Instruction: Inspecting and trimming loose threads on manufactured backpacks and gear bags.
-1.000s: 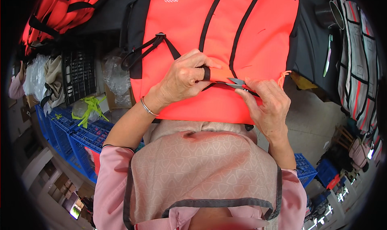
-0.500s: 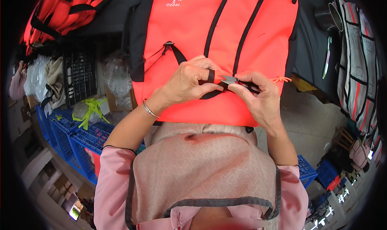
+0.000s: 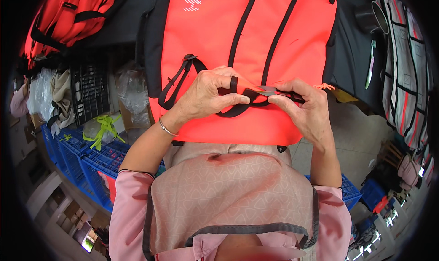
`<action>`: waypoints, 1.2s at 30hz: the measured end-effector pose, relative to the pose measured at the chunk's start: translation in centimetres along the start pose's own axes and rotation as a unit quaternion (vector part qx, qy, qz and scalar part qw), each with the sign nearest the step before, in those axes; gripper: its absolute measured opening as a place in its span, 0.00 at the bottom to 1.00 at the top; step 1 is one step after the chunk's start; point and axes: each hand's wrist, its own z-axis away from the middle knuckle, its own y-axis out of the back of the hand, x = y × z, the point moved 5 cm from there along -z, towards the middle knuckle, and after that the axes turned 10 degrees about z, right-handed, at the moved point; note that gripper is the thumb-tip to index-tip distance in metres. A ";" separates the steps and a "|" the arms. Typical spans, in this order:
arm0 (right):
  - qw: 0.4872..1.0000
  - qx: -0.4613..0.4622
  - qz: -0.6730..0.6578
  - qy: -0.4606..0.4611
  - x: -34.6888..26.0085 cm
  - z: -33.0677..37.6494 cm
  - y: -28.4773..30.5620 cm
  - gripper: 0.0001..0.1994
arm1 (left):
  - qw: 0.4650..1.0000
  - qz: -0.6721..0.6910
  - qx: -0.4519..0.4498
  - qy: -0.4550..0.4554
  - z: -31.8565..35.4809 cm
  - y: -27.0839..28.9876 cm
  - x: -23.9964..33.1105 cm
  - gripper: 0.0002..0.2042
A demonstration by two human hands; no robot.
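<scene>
A dark tabletop (image 3: 361,55) fills the upper part of the view, with grey floor (image 3: 352,137) showing at my right and blue plastic crates (image 3: 87,156) stacked at my lower left; a black crate (image 3: 89,89) and clear plastic bags (image 3: 132,89) sit beside them; a pile of red backpacks (image 3: 68,14) lies at far left, and striped grey bags (image 3: 404,73) hang at the right edge; spread before me on the tabletop is an orange backpack (image 3: 256,41) with black trim, its lower edge hanging toward my chest; my left hand (image 3: 208,96) is curled closed, a black strap (image 3: 238,108) looped over one finger and pinched under the thumb; my right hand (image 3: 306,108) is closed around small thread snips (image 3: 274,93), their metal tip touching the strap between my two hands; both forearms rise from below, the left one bearing a thin bracelet (image 3: 165,127).
</scene>
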 end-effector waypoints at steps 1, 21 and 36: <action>1.000 -0.001 -0.001 0.000 0.2 -0.1 -0.1 0.14 | 1.000 0.000 0.000 0.001 0.0 0.0 -0.1 0.10; 0.990 0.109 0.076 0.045 0.2 0.1 1.2 0.11 | 0.991 0.081 0.079 0.077 -0.2 -0.2 -1.5 0.24; 0.981 0.104 0.159 0.048 -0.3 -0.2 0.6 0.10 | 0.992 0.043 0.114 0.022 -0.5 -0.8 0.0 0.24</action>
